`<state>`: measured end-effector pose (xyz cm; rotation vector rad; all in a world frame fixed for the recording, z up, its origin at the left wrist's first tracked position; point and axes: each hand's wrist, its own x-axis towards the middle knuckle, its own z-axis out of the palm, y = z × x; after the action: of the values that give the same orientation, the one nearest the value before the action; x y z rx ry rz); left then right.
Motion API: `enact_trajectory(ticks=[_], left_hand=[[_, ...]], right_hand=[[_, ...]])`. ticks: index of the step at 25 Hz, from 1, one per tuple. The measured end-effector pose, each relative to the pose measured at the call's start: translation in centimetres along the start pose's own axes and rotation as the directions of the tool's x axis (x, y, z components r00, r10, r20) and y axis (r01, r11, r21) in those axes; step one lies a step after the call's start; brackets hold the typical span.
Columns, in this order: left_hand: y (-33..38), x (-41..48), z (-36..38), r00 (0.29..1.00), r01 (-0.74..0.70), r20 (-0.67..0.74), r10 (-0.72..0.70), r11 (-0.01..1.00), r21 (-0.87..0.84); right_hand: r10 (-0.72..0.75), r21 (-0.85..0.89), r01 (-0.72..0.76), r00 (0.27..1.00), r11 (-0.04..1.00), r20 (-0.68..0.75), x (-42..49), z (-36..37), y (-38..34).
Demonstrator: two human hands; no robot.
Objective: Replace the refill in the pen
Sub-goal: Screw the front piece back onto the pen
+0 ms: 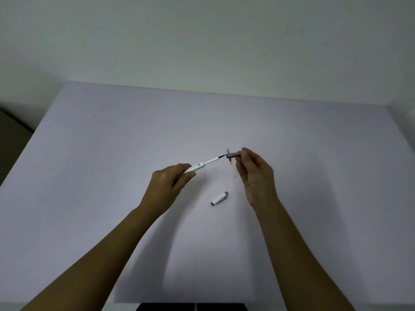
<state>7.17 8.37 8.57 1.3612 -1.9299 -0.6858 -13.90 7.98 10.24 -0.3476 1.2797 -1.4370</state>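
My left hand (pixel 170 182) grips a white pen barrel (pixel 197 166), which points up and to the right. A thin white refill with a dark tip (pixel 215 159) sticks out of the barrel. My right hand (pixel 256 173) pinches a grey grip section (pixel 233 155) at the refill's tip; the two seem to touch. Behind the grip section, a second thin refill with a yellow end (pixel 230 162) lies on the table, mostly hidden. The white pen cap (pixel 219 198) with a grey end lies on the table between my hands, nearer to me.
The work happens over a pale lilac table (pixel 112 153) that meets a plain wall at the back. The table's left edge drops to a dark floor (pixel 11 140). A dark object (pixel 190 307) shows at the near edge.
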Motion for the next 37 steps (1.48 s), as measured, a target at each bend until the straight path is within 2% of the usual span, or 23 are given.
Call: enact_trajectory(ticks=[7,11,16,27,37], left_hand=[[0.3,-0.1,-0.5,1.000,-0.018,-0.009,0.018,1.000,0.010],[0.5,-0.3,-0.7,0.999,-0.036,0.007,0.035,0.999,0.031],[0.7,0.0,-1.1,0.998,-0.048,0.035,0.046,0.997,0.057],[0.7,0.1,-1.7,0.996,-0.081,0.042,0.079,0.995,0.059],[1.2,0.3,-1.9,0.994,-0.076,0.086,0.069,0.994,0.074]], right_hand=[[0.020,0.078,-0.018,1.000,0.997,-0.022,-0.2,0.4,0.0],[0.010,0.061,-0.010,1.000,0.998,0.003,-0.5,0.6,0.1],[-0.039,-0.028,0.042,0.994,0.999,0.104,-1.2,1.0,0.3],[-0.069,0.025,0.067,0.994,0.997,0.084,-1.6,0.8,-0.2],[-0.107,-0.196,0.158,0.963,0.968,0.248,-2.8,0.8,0.2]])
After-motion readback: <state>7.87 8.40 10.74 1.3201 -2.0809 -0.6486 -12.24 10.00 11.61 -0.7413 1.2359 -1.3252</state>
